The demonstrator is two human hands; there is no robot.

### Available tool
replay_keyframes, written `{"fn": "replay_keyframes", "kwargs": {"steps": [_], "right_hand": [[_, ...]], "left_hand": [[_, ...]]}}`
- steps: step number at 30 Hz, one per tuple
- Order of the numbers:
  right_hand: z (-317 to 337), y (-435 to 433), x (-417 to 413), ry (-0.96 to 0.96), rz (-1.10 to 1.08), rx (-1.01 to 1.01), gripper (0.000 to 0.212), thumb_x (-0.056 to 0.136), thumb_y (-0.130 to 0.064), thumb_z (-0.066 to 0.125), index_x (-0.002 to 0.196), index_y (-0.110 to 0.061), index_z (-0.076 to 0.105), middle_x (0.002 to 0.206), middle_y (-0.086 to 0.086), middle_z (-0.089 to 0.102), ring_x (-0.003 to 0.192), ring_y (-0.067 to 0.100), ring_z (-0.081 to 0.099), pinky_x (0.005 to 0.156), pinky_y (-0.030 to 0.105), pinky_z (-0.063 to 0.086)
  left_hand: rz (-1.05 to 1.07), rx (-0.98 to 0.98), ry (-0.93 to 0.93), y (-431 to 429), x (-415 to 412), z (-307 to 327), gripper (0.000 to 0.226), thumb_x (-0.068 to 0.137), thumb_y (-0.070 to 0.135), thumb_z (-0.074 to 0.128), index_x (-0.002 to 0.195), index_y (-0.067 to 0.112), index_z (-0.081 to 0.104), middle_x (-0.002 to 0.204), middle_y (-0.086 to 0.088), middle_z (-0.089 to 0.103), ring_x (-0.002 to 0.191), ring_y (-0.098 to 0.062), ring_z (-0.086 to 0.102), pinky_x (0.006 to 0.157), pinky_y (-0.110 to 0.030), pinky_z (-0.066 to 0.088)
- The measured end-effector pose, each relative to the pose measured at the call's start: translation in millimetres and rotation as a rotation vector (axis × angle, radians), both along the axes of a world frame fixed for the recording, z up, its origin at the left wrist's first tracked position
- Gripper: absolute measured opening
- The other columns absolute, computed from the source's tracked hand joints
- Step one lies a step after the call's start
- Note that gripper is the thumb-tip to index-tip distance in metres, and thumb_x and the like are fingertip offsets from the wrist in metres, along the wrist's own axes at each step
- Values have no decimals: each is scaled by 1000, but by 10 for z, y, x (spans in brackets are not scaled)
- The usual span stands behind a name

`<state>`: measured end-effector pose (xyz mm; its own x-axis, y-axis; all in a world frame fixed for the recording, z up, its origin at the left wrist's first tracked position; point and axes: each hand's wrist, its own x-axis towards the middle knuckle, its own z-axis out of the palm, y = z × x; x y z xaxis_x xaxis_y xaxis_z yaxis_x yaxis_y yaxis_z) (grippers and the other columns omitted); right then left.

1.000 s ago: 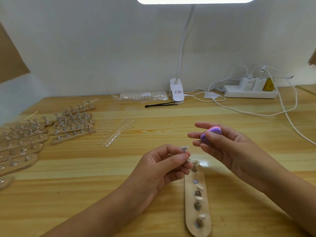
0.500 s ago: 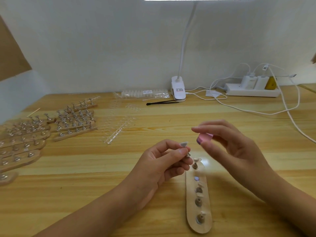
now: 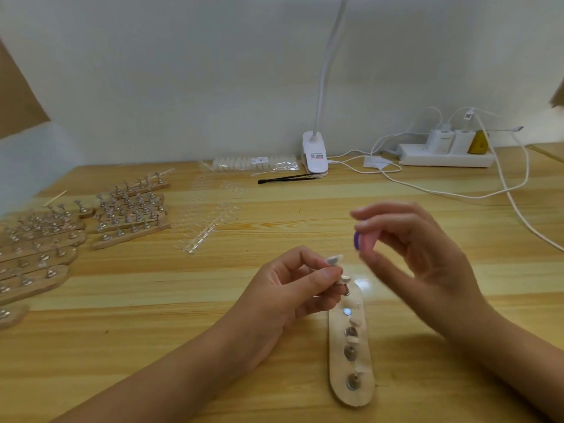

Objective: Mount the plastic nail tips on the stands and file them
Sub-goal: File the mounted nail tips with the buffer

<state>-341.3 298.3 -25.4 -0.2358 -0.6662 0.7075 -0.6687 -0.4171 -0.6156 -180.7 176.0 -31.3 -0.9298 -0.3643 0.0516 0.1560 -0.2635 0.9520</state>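
The left hand (image 3: pixel 290 288) pinches a stand (image 3: pixel 331 264), its nail tip (image 3: pixel 334 259) raised above the far end of the wooden base (image 3: pixel 364 389). The right hand (image 3: pixel 427 257) pinches a pink-purple file block (image 3: pixel 362 240) just beyond, not touching. Brace the stand firmly; stroke the tip's edge lightly.

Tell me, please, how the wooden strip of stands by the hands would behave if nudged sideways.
The wooden strip lies flat and long on the smooth table, so it would probably slide or pivot rather than tip. It looks thin, likely light and stiff. Its small stands carry nail tips perched on top, which might shake loose.
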Motion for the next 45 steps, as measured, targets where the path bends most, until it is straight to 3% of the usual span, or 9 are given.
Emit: {"fn": "replay_keyframes", "kwargs": {"steps": [7,13,21,25,29,33,37,42,45], "right_hand": [[2,-6,22,-87,-11,83,19,92,-15,62,111,-12,61,124,3,61,121,17,60,100,36,52],[27,8,107,306,29,-29,18,91,-17,64,109,-12,64,124,8,62,122,20,59,97,35,51],[10,6,67,312,16,-31,21,90,-14,65,111,-9,62,124,9,59,117,21,60,96,36,51],[19,12,-6,99,-56,33,20,93,-15,62,112,-10,63,121,7,61,118,22,60,97,47,51],[2,12,78,279,94,7,20,93,-13,62,112,-7,61,122,10,61,121,23,59,99,38,49],[9,30,5,52,18,44,20,93,-14,60,113,-10,60,121,10,62,120,22,60,98,45,52],[-6,26,107,207,144,5,18,96,-17,59,113,-9,60,122,13,61,121,27,59,98,42,51],[-1,21,40,-48,37,55,16,98,-15,57,113,-11,60,121,11,60,120,23,59,100,41,51],[-5,35,147,94,138,39,20,96,-19,58,114,-9,60,121,12,61,121,27,59,98,39,51]], "left_hand": [[-25,-3,12,-9,8,-8,5,82,26,72,78,25,69,100,-6,74,88,-12,69,76,-19,53],[-52,14,27,-21,5,-25,4,85,24,69,84,22,72,91,0,73,90,-12,70,79,-20,54],[-74,54,14,-17,-1,-21,4,85,19,69,84,16,72,87,-2,72,84,-12,70,75,-19,54],[-72,69,-1,-22,6,-7,12,87,15,62,82,17,73,85,-2,71,82,-11,69,72,-17,53],[-108,93,7,-4,-5,17,13,86,16,63,86,17,75,84,0,71,81,-9,69,73,-17,54],[-124,91,-15,-22,11,22,15,89,14,61,84,19,74,88,0,71,84,-10,69,74,-17,53],[-153,104,-7,1,9,10,11,87,16,64,89,16,75,87,-2,72,83,-9,69,74,-17,53],[-152,110,-11,-19,15,18,14,90,13,60,85,17,73,89,-2,71,84,-11,68,74,-17,53],[-153,102,-11,2,13,13,12,89,14,62,87,16,73,88,-3,71,83,-10,68,74,-17,53]]}}
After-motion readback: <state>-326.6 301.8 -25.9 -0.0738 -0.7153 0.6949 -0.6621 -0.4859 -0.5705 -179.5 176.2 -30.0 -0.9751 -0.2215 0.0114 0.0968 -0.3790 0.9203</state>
